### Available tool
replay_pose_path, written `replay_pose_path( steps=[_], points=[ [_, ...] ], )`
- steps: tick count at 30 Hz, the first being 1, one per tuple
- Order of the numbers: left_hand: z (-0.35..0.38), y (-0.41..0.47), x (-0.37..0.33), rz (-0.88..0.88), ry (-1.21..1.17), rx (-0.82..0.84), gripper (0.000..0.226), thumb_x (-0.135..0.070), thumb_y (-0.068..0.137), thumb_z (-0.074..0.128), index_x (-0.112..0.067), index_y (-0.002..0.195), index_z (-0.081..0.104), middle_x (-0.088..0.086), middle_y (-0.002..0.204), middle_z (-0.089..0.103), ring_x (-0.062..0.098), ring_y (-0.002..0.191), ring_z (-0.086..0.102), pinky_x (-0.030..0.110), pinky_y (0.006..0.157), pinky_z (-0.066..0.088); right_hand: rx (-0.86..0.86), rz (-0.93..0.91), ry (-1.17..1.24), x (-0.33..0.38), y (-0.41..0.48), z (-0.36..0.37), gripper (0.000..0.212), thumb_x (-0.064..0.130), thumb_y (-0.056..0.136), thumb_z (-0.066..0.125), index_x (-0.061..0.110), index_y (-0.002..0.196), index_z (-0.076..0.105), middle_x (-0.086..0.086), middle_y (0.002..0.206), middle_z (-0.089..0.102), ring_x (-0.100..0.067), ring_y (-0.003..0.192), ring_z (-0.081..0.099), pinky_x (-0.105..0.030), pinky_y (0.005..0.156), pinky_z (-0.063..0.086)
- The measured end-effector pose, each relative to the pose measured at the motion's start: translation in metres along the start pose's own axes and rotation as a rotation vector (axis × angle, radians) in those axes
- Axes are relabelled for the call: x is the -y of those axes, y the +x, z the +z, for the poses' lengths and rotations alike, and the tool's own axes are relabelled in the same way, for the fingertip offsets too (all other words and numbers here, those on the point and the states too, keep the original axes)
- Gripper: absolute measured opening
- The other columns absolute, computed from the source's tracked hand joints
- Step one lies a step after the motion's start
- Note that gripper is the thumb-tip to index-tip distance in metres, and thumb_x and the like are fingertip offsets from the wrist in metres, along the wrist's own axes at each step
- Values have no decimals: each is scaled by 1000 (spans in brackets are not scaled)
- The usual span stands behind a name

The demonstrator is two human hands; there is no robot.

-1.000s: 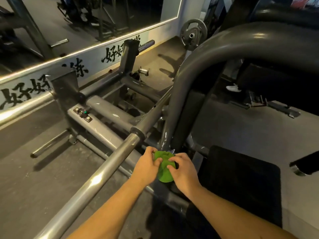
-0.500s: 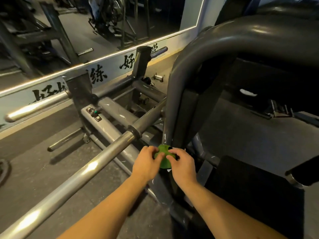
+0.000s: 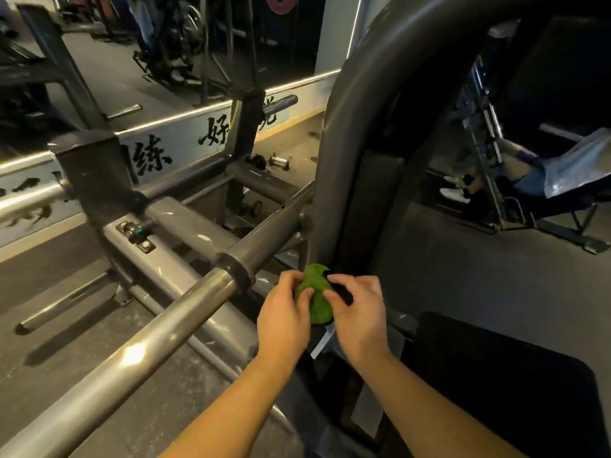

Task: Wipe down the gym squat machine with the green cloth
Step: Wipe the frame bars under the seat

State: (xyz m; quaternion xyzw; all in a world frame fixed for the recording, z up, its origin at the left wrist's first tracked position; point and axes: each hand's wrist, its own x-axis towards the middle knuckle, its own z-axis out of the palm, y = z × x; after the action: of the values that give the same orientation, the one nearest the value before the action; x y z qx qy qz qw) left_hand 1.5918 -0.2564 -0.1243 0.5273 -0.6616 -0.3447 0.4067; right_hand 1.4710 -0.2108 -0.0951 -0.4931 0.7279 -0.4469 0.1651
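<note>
- We find the green cloth [image 3: 315, 292] bunched into a small wad between both hands. It sits low at the foot of the squat machine's curved upright [image 3: 330, 160], near the collar [image 3: 236, 269] of the steel bar [image 3: 158, 335].
- The left hand [image 3: 284, 312] pinches the cloth's left edge with thumb and curled fingers. The right hand [image 3: 360, 315] pinches the right edge the same way.
- We cannot tell whether the cloth is actually touching the upright.
- Risk: a wadded cloth offers little wiping face, so strokes up the upright would likely leave unwiped strips.
- Risk: with only the edges gripped, a drag across a bracket or joint could pull the cloth free and drop it to the floor.
- Risk: both sets of knuckles sit close to hard steel, so a hurried stroke could knock them.
- A white tag [image 3: 322, 342] hangs below the cloth. We cannot tell what it belongs to, and it may snag.
</note>
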Motion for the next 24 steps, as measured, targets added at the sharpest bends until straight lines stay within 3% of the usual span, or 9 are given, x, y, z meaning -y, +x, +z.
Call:
replay_pose_path(
  steps=[3,7,10,15,20,24],
  points=[
    [14,6,25,98,-75,-122,14,-25,98,65,-31,110,60,-18,99,67,2,92,64,34,80,54,-154,-325,-193,-26,9,21,20,22,90,75,26,109,75,19,107,55,-8,106,45,-29,94,39],
    [36,22,55,252,-178,-307,17,-11,94,68,-20,107,63,-7,103,65,5,95,60,20,86,48,-407,-516,-243,-64,25,40,22,19,89,76,27,109,75,6,109,53,-20,104,45,-35,87,32],
    [46,39,65,448,-188,-415,21,-2,90,67,-15,107,63,-3,106,61,11,99,58,20,88,47,-527,-619,-236,-87,37,57,34,10,87,74,26,118,72,2,115,53,-23,107,44,-37,91,34],
    [52,62,83,548,-234,-452,16,-13,94,63,-19,109,63,-6,102,63,15,98,61,41,88,53,-715,-706,-141,-115,48,78,61,15,86,73,23,144,55,-3,144,39,-24,128,35,-39,109,32],
    [63,52,82,644,-166,-493,22,-19,96,65,-17,118,65,-5,116,59,5,107,53,22,98,45,-768,-720,-93,-133,55,97,70,9,87,69,19,151,43,-4,159,27,-23,142,26,-35,117,23],
    [71,49,80,621,-117,-455,36,-32,96,68,-16,128,64,-8,124,56,-1,112,50,7,95,36,-741,-748,-6,-137,58,99,72,4,86,70,19,151,43,-1,160,26,-22,142,25,-47,117,31]
  ],
)
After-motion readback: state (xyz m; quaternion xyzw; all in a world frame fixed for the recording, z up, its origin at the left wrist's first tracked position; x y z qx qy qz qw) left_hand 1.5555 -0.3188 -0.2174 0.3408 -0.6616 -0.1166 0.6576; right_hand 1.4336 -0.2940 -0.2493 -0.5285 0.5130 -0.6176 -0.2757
